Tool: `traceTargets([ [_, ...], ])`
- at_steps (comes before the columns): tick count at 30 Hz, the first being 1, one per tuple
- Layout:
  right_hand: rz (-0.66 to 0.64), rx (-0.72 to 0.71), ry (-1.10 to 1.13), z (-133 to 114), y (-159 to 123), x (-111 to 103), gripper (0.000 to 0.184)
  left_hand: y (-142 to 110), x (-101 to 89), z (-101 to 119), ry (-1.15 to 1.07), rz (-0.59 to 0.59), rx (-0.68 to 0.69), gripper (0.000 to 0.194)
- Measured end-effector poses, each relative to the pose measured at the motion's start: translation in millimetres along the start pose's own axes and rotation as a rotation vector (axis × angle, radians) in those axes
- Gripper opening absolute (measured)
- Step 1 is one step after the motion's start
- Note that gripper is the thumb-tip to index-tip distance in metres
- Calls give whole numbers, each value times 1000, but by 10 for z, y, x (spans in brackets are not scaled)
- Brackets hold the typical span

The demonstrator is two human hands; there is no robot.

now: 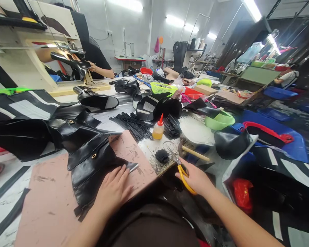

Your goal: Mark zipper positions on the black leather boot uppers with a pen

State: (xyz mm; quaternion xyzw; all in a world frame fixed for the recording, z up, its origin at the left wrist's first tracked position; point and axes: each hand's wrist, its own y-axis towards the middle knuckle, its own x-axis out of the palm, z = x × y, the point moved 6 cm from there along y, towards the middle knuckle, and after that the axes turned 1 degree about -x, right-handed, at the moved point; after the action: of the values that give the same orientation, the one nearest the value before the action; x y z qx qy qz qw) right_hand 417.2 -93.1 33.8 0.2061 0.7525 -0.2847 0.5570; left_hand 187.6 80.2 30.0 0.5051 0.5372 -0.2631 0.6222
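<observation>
My left hand [114, 187] lies flat, fingers stretched out, on the lower edge of a black leather boot upper [91, 163] with a small gold buckle. This upper rests on a pink board [130, 151] with dark smudges. At the table's front edge my right hand [197, 176] grips scissors [180, 168] with yellow handles, their blades pointing away from me. Close to the blades are a roll of pale tape [170, 146], a small stack of black scraps [161, 156] and a hammer [195, 153] with a wooden handle. The blades look slightly parted.
A glue bottle [158, 128] with a red tip stands behind a bundle of black strips [131, 125]. More black uppers [15, 132] lie at left. A green bowl [219, 120] and an open sack [228, 183] of leather parts are at right. Another person [99, 61] works at a sewing machine [38, 65].
</observation>
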Motion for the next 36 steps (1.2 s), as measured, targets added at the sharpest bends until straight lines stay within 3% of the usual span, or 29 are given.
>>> traceTargets([
  [3,55,68,-97,105,357,-236,50,18,23,37,0,1,41,47],
  [6,83,38,-208,109,761,-429,36,9,4,122,-11,-37,43,43],
  [10,135,-84,-253,-197,952,-485,25,-11,-73,196,-86,-66,-65,35],
  [12,206,-355,-232,-611,826,-395,21,-8,-108,196,-135,-49,-121,34],
  [15,216,-1110,-97,-1365,353,-71,13,5,-135,178,-157,-18,-159,32],
  [16,228,-1271,-75,-1522,229,38,13,11,-140,173,-154,-7,-164,32],
  [18,267,-1414,-20,-1712,134,204,14,24,-154,174,-153,26,-164,31],
  [21,287,-1401,90,-1787,197,285,15,44,-197,209,-152,89,-134,22],
  [24,275,-1361,164,-1737,198,209,12,47,-281,276,-155,160,-90,17],
  [26,186,-1302,299,-1674,162,125,9,31,-352,334,-164,210,-65,20],
  [31,-256,-1043,710,-1516,98,136,10,-28,-449,516,-213,285,10,15],
  [33,-294,-990,725,-1477,73,172,9,-36,-445,571,-229,297,32,14],
  [36,-239,-972,685,-1455,41,188,11,-34,-430,608,-248,313,42,14],
])
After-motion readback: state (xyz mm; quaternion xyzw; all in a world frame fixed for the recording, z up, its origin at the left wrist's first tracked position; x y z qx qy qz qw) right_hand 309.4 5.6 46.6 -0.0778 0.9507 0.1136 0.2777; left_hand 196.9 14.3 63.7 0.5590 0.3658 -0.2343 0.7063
